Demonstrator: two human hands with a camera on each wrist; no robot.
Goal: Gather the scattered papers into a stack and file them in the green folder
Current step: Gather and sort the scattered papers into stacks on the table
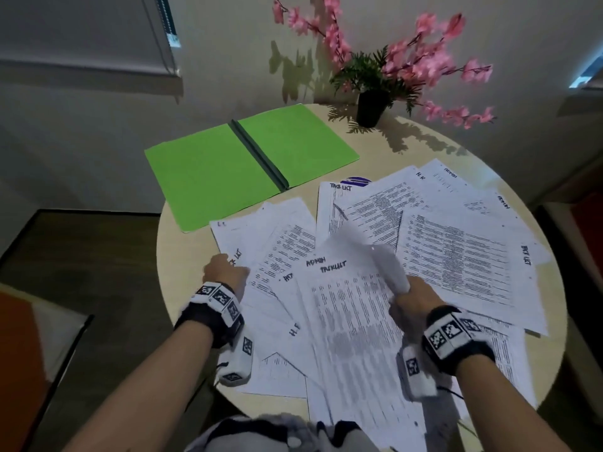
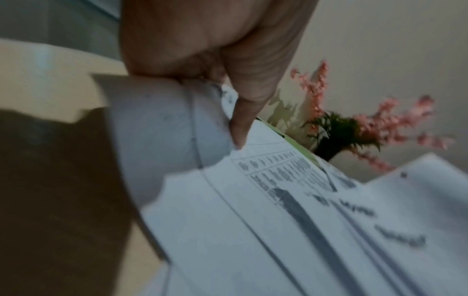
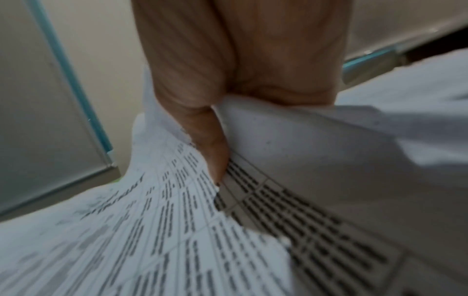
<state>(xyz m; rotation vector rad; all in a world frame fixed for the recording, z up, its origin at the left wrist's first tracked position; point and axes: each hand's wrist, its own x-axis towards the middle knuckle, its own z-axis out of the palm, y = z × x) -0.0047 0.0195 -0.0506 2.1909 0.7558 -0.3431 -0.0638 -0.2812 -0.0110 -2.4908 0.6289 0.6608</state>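
Note:
Several printed white papers [image 1: 456, 252] lie fanned over the round table, some headed "ADMIN TASKLIST". The green folder [image 1: 248, 161] lies open flat at the table's far left. My left hand [image 1: 225, 269] pinches the left edge of some sheets [image 2: 162, 128], thumb on top and the edge curled up. My right hand [image 1: 411, 295] grips the right edge of the top sheets [image 3: 291, 136], which bend upward, thumb pressed on the print. The front sheets hang over the near table edge.
A black pot of pink flowers [image 1: 372, 106] stands at the table's [image 1: 182, 256] far edge, behind the folder and papers. A blue round mark [image 1: 355, 181] peeks out from under the papers. Floor and an orange seat [image 1: 19, 353] lie to the left.

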